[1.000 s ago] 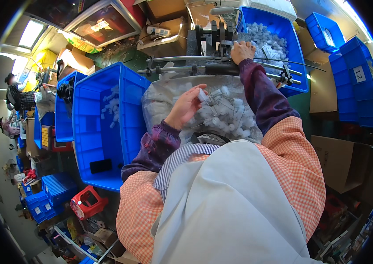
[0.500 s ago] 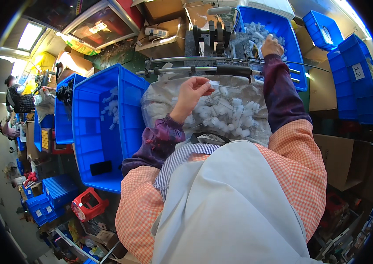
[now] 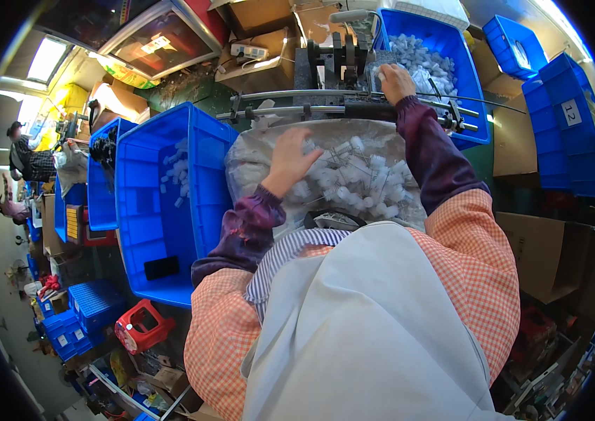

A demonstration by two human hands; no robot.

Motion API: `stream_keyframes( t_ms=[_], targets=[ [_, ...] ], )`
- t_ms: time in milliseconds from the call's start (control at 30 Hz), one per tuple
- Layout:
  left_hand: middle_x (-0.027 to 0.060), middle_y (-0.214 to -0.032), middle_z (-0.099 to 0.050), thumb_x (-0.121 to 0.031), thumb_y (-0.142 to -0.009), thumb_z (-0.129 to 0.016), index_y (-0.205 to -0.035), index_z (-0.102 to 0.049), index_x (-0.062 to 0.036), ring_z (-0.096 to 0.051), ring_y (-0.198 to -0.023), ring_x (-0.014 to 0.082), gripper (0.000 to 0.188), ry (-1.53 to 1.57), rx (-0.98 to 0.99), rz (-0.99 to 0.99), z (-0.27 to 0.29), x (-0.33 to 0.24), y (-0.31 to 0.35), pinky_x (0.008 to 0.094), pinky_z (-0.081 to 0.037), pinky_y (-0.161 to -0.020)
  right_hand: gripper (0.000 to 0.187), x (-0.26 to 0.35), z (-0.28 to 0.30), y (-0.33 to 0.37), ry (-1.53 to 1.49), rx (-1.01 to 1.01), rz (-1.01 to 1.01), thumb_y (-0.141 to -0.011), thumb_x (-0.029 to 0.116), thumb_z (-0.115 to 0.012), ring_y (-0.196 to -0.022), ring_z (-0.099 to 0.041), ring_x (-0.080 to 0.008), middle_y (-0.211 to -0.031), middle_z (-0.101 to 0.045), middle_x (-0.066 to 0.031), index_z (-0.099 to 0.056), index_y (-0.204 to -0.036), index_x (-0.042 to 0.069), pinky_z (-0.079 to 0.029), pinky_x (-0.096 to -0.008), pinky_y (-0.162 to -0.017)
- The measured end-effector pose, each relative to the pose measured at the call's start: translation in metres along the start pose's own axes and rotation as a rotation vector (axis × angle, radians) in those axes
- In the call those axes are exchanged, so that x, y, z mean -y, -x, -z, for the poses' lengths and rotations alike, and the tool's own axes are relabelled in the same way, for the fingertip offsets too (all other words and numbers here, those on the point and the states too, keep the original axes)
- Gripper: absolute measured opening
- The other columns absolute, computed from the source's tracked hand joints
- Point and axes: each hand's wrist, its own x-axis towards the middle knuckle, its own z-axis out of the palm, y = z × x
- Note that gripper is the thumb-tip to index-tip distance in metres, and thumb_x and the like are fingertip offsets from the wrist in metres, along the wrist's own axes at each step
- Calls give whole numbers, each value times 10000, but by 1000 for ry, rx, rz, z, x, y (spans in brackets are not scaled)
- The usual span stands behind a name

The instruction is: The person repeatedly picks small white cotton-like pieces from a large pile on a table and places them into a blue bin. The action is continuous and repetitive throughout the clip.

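Over the left side of a heap of small white bristle brushes (image 3: 374, 179), my left hand (image 3: 287, 163) is open, thumb apart from its fingers. The heap lies on a grey plastic sheet (image 3: 248, 158) in front of me. Farther off, my right hand (image 3: 397, 83) is at the right end of the bench machine (image 3: 339, 63), its fingers curled together. Whatever its fingertips may hold is too small and hidden to make out. Small white plastic pieces (image 3: 424, 59) fill much of the blue bin (image 3: 469, 77) right of that hand.
Metal rods (image 3: 276, 95) run crosswise in front of the machine. A large blue crate (image 3: 153, 245) at my left contains white pieces and a black phone-like slab (image 3: 162, 268). Blue crates (image 3: 567, 133) stand at the right, a red stool (image 3: 144, 327) at lower left. People appear far left.
My left hand has let go of the small white brush it pinched and shifted slightly left. My right hand has moved left from the blue bin to the machine.
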Motion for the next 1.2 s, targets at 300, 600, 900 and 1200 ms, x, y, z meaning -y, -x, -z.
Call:
stream_keyframes(
  t_ms=[300,600,900,1200],
  targets=[
    [100,-969,-587,-229,-700,-655,-869,-633,-96,-494,-904,319,217,-65,174,147,-12,19,38,385,-407,-801,139,-7,-28,-21,267,24,29,-776,186,-508,-1006,-485,-256,-941,-588,-38,-581,-884,136,-374,-412,-817],
    [95,-917,-603,-238,-692,-656,-924,-618,-102,-489,-923,318,272,-90,121,155,-14,9,35,390,-403,-809,138,-11,-30,-24,172,17,51,-791,216,-514,-1010,-480,-234,-946,-589,-29,-579,-889,143,-343,-395,-850],
    [61,-908,-624,-199,-702,-639,-926,-608,-113,-498,-944,286,242,-23,185,164,-15,3,33,404,-401,-812,213,-3,-19,-25,153,107,-80,-791,229,-520,-1038,-502,-208,-1015,-613,5,-609,-978,178,-316,-400,-877],
    [98,-840,-628,-118,-730,-604,-897,-612,-78,-545,-842,295,172,57,68,134,-18,11,30,381,-434,-745,274,-3,1,-4,280,81,-219,-793,373,-535,-1134,-391,-235,-1092,-558,-22,-640,-964,186,-242,-455,-951]
  ],
)
